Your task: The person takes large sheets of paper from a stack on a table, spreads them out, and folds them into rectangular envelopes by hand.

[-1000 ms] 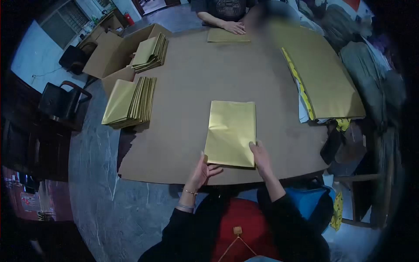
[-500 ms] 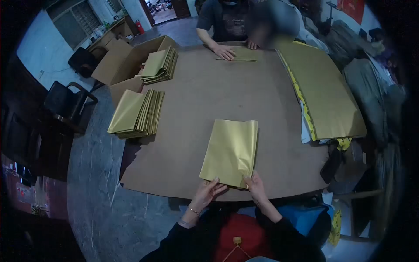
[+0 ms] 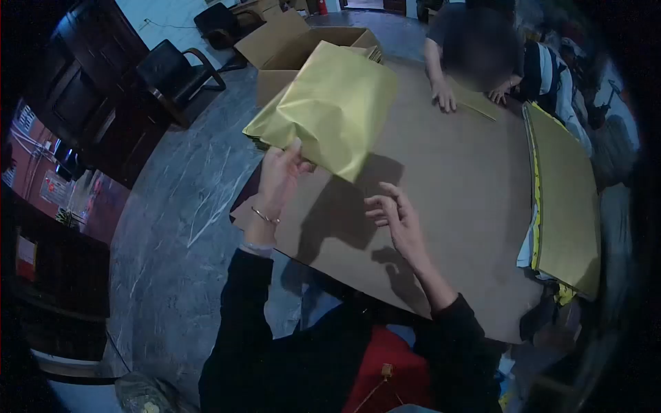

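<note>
A gold paper sheet or packet [image 3: 337, 103] is held up at its lower left corner by my left hand [image 3: 281, 172], thumb on top. It hangs tilted over the left side of the table and hides most of the folded gold stack [image 3: 258, 131] behind it. My right hand [image 3: 399, 220] is raised over the brown tabletop [image 3: 454, 227], fingers apart and slightly curled, touching nothing. Shadows of the packet and of my right hand fall on the tabletop.
An open cardboard box [image 3: 275, 41] stands beyond the packet. Across the table a person rests their hands by a flat gold sheet [image 3: 475, 104]. A large gold pile [image 3: 568, 199] lies at the right edge. Black chairs [image 3: 172, 76] stand at the left.
The packet has left the tabletop and moved up and left in my left hand. My right hand has let go of it. The view has turned left.
</note>
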### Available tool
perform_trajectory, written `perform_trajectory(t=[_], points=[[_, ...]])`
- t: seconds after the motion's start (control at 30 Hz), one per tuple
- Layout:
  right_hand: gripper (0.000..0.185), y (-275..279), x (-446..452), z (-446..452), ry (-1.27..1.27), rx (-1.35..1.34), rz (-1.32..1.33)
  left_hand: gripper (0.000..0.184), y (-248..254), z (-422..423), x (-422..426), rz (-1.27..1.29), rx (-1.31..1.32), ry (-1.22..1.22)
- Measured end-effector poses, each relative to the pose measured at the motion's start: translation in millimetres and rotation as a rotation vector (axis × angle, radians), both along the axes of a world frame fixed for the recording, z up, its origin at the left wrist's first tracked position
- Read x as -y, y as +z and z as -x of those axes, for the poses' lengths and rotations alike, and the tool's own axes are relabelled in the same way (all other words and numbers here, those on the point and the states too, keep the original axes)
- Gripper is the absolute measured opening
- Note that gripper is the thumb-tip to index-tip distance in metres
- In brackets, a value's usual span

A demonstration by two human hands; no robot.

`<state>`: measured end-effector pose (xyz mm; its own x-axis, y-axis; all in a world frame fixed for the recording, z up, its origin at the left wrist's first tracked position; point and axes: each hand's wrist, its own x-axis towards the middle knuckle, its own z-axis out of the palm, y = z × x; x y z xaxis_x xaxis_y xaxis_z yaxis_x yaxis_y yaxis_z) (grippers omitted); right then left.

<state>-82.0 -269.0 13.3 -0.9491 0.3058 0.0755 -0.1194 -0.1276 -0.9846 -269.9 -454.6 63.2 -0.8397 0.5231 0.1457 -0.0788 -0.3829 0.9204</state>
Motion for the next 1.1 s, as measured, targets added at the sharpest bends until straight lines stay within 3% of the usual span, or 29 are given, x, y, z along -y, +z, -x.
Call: perform_trajectory(t=[0.03,0.1,0.2,0.27,0.37,0.43,0.5,0.57,0.63,0.67,0.7,0.77,0.8,0.87,0.9,0.93,1.0,1.07,1.1], points=[[0.036,3.4,0.5,3.5,0.059,-0.043,-0.04,0.024,7.8,27.2,6.0,0.002,0.005,0.074],[0.03,-12.4,1.9,-14.6,0.006,0.115,-0.232,0.024,8.6,87.3,21.8,0.0,0.001,0.14],[0.028,-64.4,1.3,-55.7,-0.05,0.372,-0.217,0.028,-25.1,160.8,46.9,0.247,0.165,0.261],[0.025,-107.0,-2.3,-86.0,-0.103,0.419,-0.462,0.033,-49.8,186.1,60.4,0.471,0.214,0.368],[0.025,-115.2,8.1,-121.2,-0.306,0.38,-0.506,0.028,-70.2,205.8,70.0,0.57,0.178,0.51],[0.023,-110.6,2.4,-127.1,-0.346,0.317,-0.428,0.017,-65.4,190.7,61.3,0.608,0.13,0.509],[0.021,-91.0,1.2,-126.6,-0.29,0.433,-0.479,0.011,-78.4,198.2,62.3,0.665,0.166,0.58],[0.021,-123.2,-2.5,-127.4,-0.329,0.425,-0.32,0.017,-77.3,188.3,56.2,0.748,0.066,0.641],[0.018,-123.6,-1.1,-124.3,-0.336,0.313,-0.378,0.027,-110.2,215.3,68.2,0.862,-0.076,0.732],[0.017,-110.4,-3.0,-123.3,-0.319,0.386,-0.575,0.034,-105.4,202.0,59.9,0.881,-0.098,0.812],[0.017,-106.7,-3.6,-122.5,-0.345,0.386,-0.561,0.041,-94.4,181.3,48.0,0.898,-0.122,0.893],[0.017,-104.7,-2.2,-125.9,-0.351,0.327,-0.535,0.05,-122.5,187.0,47.6,1.036,-0.135,1.039],[0.018,-127.4,-2.2,-126.1,-0.37,0.244,-0.507,0.05,-165.4,216.2,59.4,1.079,-0.176,1.191],[0.019,-122.7,-6.3,-125.6,-0.353,0.271,-0.574,0.044,-173.5,155.9,33.5,0.438,-0.148,0.863],[0.021,-121.7,-5.4,-127.7,-0.321,0.301,-0.647,0.042,-159.3,97.3,0.0,0.427,-0.136,0.803],[0.021,-122.3,-0.9,-128.0,-0.339,0.33,-0.495,0.041,-137.9,31.3,-31.6,0.416,-0.121,0.742],[0.021,-118.5,-1.3,-130.4,-0.354,0.302,-0.509,0.04,-123.1,-50.5,-60.3,0.481,0.043,0.264],[0.022,-112.1,-5.4,-135.3,-0.348,0.265,-0.537,0.038,-156.1,-86.8,-83.2,0.465,-0.298,-0.016],[0.022,-108.9,-8.0,-138.9,-0.358,0.226,-0.526,0.037,-148.5,-115.3,-100.5,0.525,-0.349,-0.14]])
